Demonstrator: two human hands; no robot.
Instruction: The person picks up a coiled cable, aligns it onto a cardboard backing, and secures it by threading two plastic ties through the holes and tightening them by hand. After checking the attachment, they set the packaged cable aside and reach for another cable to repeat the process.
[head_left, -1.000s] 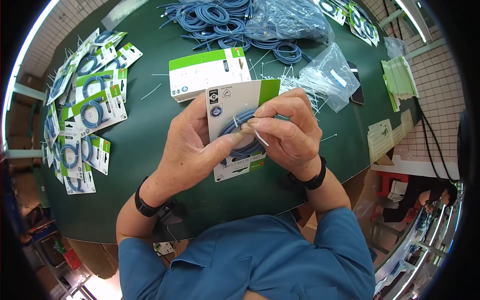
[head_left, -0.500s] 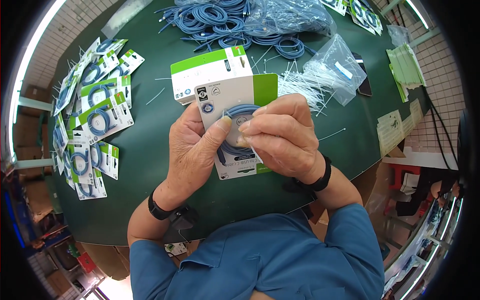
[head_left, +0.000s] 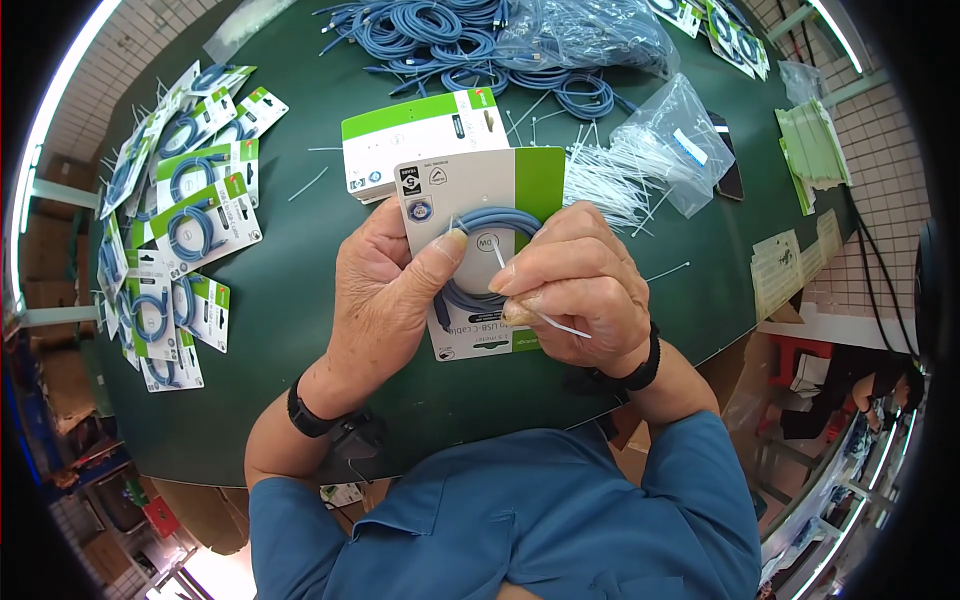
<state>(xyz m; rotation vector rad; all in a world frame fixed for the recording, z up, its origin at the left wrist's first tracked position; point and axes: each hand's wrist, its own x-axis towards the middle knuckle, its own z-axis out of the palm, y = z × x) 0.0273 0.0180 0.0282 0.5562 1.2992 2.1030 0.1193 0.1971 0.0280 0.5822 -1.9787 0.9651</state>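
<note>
My left hand (head_left: pixel 385 285) grips the left edge of a white and green backing card (head_left: pixel 470 180), thumb on its front and fingers behind. A coiled blue cable (head_left: pixel 510 218) lies against the card, and my left thumb presses on the coil's left side. My right hand (head_left: pixel 595 285) is closed in front of the card's right half, pinching a thin white cable tie (head_left: pixel 566 326) between thumb and fingertips. One end of the tie sticks out below the fingers; another white piece shows above them, over the card. The back of the card is hidden.
Behind the card stands a stack of backing cards (head_left: pixel 400 135). Loose white cable ties (head_left: pixel 605 190) and a clear bag (head_left: pixel 680 140) lie to the right. Coiled blue cables (head_left: pixel 420 40) pile at the back. Several carded cables (head_left: pixel 195 235) overlap at the left on the green table (head_left: pixel 290 350).
My right hand has shifted slightly right and down, away from the coil's centre. The white tie now shows plainly in its fingers. My left hand keeps its hold on the card.
</note>
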